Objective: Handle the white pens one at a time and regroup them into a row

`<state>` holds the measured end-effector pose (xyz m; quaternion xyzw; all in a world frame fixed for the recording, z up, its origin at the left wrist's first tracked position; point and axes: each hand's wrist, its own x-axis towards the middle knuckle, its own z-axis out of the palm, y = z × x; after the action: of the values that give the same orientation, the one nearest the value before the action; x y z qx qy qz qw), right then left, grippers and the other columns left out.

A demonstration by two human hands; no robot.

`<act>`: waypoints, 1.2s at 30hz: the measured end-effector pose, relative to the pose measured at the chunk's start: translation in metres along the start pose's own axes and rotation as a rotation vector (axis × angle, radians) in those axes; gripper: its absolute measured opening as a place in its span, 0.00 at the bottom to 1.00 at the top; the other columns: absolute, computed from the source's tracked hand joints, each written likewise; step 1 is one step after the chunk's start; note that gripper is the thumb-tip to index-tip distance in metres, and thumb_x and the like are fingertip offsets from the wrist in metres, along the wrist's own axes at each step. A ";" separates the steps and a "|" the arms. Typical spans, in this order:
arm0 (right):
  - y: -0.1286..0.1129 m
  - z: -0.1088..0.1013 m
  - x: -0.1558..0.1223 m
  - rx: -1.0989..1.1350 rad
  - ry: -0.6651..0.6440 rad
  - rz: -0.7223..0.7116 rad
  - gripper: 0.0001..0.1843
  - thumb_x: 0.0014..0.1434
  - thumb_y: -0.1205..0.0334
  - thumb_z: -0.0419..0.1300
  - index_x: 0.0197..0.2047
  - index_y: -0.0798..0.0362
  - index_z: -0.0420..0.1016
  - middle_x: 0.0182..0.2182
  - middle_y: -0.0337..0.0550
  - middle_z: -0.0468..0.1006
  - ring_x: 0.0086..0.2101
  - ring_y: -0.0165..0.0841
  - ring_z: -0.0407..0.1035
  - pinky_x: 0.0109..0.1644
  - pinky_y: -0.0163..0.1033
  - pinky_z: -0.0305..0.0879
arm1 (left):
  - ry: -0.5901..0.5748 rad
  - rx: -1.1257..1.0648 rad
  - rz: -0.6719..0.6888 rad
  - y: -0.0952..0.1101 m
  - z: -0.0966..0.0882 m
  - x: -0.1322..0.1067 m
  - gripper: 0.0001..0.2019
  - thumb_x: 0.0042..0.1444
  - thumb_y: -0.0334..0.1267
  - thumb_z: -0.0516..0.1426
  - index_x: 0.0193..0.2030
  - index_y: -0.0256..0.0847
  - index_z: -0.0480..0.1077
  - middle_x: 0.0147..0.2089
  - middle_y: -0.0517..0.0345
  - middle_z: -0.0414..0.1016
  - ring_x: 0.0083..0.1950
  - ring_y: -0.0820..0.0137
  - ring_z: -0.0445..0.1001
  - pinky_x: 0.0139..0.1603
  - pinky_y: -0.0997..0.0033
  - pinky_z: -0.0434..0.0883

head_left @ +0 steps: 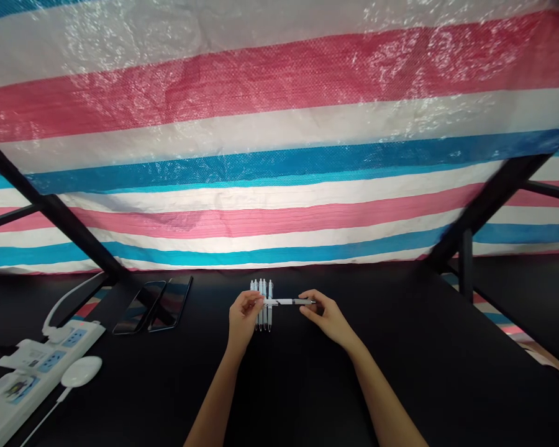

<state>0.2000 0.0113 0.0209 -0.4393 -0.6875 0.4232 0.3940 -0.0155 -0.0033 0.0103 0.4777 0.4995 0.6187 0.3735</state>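
Observation:
Both my hands hold one white pen (pixel 286 302) level above the black table (pixel 400 372). My left hand (pixel 243 316) pinches its left end, fingers closed. My right hand (pixel 323 313) pinches the dark tip end on the right. Just behind and under the held pen, a short row of several white pens (pixel 261 310) lies side by side on the table, pointing away from me.
Two dark phones (pixel 153 304) lie at the left. A white power strip (pixel 32 372) with plugs and a white round charger (pixel 81 371) sit at the near left. A striped red, white and blue tarp (pixel 279 155) hangs behind black frame bars (pixel 51 208).

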 end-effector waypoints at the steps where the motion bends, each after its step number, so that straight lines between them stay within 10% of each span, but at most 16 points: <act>1: 0.000 0.000 0.000 -0.014 0.008 0.004 0.14 0.55 0.51 0.58 0.41 0.52 0.71 0.20 0.33 0.61 0.22 0.27 0.57 0.25 0.32 0.54 | 0.008 -0.007 0.002 0.000 0.000 0.000 0.13 0.45 0.44 0.62 0.34 0.38 0.69 0.31 0.53 0.77 0.35 0.66 0.77 0.39 0.65 0.74; 7: -0.003 0.000 0.000 -0.064 0.033 0.023 0.25 0.61 0.45 0.48 0.23 0.55 0.70 0.19 0.37 0.64 0.22 0.28 0.59 0.26 0.33 0.54 | -0.032 0.003 0.031 0.002 0.000 -0.001 0.12 0.46 0.43 0.61 0.34 0.38 0.70 0.31 0.54 0.77 0.35 0.66 0.77 0.38 0.66 0.75; 14: 0.003 -0.003 0.001 0.009 0.036 0.006 0.19 0.54 0.48 0.58 0.44 0.52 0.70 0.23 0.35 0.64 0.23 0.28 0.58 0.28 0.34 0.57 | 0.061 -0.015 0.021 0.001 -0.004 0.002 0.10 0.45 0.41 0.62 0.31 0.37 0.71 0.29 0.55 0.77 0.32 0.69 0.76 0.36 0.68 0.74; 23: 0.002 -0.006 0.001 -0.036 0.051 0.026 0.22 0.60 0.47 0.49 0.24 0.54 0.68 0.20 0.36 0.63 0.23 0.29 0.59 0.28 0.34 0.54 | 0.072 -0.026 0.014 0.004 -0.002 0.002 0.11 0.43 0.41 0.63 0.30 0.37 0.71 0.29 0.55 0.77 0.31 0.68 0.76 0.35 0.69 0.74; 29: 0.004 -0.005 0.001 -0.019 0.079 0.011 0.17 0.55 0.48 0.57 0.42 0.52 0.71 0.24 0.36 0.66 0.24 0.29 0.59 0.28 0.34 0.57 | 0.077 -0.017 0.020 0.002 -0.003 0.002 0.10 0.44 0.40 0.63 0.31 0.37 0.71 0.28 0.56 0.76 0.32 0.70 0.75 0.36 0.69 0.74; 36: 0.001 -0.005 0.001 -0.078 0.065 0.026 0.22 0.60 0.47 0.49 0.24 0.53 0.70 0.20 0.37 0.65 0.23 0.29 0.61 0.29 0.34 0.56 | 0.047 -0.003 0.028 0.003 -0.002 0.002 0.10 0.44 0.41 0.62 0.31 0.37 0.71 0.29 0.54 0.77 0.32 0.68 0.76 0.35 0.69 0.74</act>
<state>0.2043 0.0140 0.0221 -0.4770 -0.6845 0.3865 0.3932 -0.0181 -0.0028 0.0137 0.4693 0.5004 0.6359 0.3536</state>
